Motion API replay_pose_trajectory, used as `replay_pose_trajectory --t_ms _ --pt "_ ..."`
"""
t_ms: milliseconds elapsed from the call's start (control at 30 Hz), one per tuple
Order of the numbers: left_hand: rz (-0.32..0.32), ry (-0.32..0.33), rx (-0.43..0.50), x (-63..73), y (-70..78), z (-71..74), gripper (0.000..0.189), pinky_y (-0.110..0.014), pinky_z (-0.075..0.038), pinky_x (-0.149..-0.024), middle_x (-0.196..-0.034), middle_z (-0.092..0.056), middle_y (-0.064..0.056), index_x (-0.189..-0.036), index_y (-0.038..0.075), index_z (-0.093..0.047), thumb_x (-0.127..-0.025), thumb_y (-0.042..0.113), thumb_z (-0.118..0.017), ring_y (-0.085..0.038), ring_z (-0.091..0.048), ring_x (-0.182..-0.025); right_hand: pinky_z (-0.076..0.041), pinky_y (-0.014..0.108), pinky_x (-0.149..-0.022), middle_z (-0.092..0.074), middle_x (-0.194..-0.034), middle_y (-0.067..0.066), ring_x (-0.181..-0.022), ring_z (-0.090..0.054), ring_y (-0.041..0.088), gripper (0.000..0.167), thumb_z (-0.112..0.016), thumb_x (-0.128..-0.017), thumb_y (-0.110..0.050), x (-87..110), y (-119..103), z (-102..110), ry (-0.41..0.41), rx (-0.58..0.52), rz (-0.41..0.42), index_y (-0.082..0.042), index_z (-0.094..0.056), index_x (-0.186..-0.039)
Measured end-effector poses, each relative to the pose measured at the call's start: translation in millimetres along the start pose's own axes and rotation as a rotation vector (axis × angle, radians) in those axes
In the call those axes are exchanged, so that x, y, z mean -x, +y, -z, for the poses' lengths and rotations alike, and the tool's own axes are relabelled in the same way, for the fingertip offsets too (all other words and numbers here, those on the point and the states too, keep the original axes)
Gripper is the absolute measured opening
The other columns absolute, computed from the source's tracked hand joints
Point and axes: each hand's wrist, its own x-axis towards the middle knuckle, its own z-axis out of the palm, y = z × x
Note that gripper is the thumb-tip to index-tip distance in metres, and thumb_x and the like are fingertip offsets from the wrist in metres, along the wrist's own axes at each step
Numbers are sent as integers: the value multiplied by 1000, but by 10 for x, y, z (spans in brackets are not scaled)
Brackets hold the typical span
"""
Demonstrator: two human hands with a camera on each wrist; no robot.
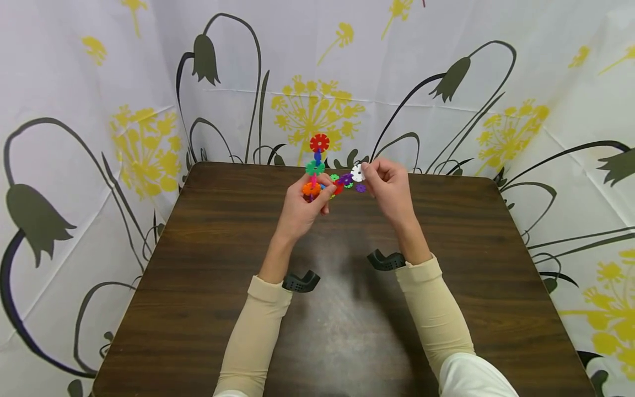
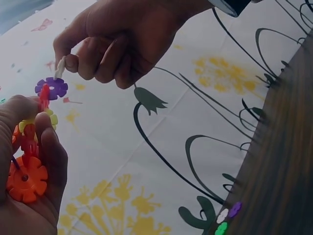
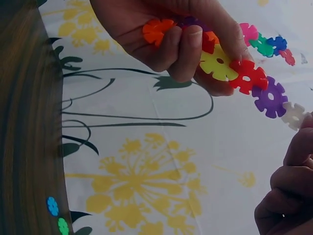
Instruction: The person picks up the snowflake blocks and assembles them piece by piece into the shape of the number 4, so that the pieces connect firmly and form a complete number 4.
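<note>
My left hand grips a chain of colourful notched flower-shaped discs, held up above the table's far edge. Upward from that hand runs one branch, with a green disc, a blue one and a red disc at its tip. Toward the right, the right wrist view shows a yellow disc, a red disc and a purple disc linked in a row. At the purple disc's edge sits a white disc, pinched between thumb and forefinger of my right hand. My left fingers partly hide the orange disc.
Below is a dark wood-grain table. A few loose discs lie near its far edge, including a purple one and a blue one. A white curtain with a flower print hangs around the back and sides.
</note>
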Motion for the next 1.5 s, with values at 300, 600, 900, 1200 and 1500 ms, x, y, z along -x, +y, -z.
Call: replay_pose_trajectory --t_ms 300,600,900,1200,1500 --pt "42 -11 -58 -9 24 -31 26 -25 -58 -65 -93 -66 -7 -124 9 -70 -103 22 -76 -21 -58 -62 -27 29 -49 -41 -54 -1 -51 -35 18 54 -50 -113 -24 -11 -43 10 -173 141 -87 -4 -47 -63" --pt "66 -7 -56 -21 39 -21 20 -24 -55 -59 -86 -64 -8 -114 5 -75 -102 21 -76 -22 -56 -57 -20 28 -47 -33 -50 -2 -45 -26 16 56 -41 -112 -21 -137 -83 154 -416 105 -224 -2 -36 -59" --pt "54 -38 -51 7 56 -11 18 -24 -53 -57 -85 -62 -6 -111 5 -72 -103 21 -74 -20 -53 -57 -24 28 -48 -36 -53 0 -46 -29 17 54 -40 -114 -24 -130 -149 119 -439 234 -252 -2 -44 -64" --pt "83 -14 -14 44 33 47 24 -22 -47 -52 -82 -58 -4 -112 7 -72 -103 29 -75 -19 -48 -57 -27 30 -50 -36 -54 2 -47 -30 19 56 -39 -117 -27 -88 -159 14 -474 247 -227 -3 -44 -66" --pt "128 -41 -8 21 32 43 23 -24 -51 -56 -94 -70 -2 -121 6 -72 -105 22 -72 -19 -53 -55 -26 31 -50 -33 -53 1 -46 -30 19 68 -33 -117 -49 -54 -95 26 -437 140 -293 -8 -34 -63"
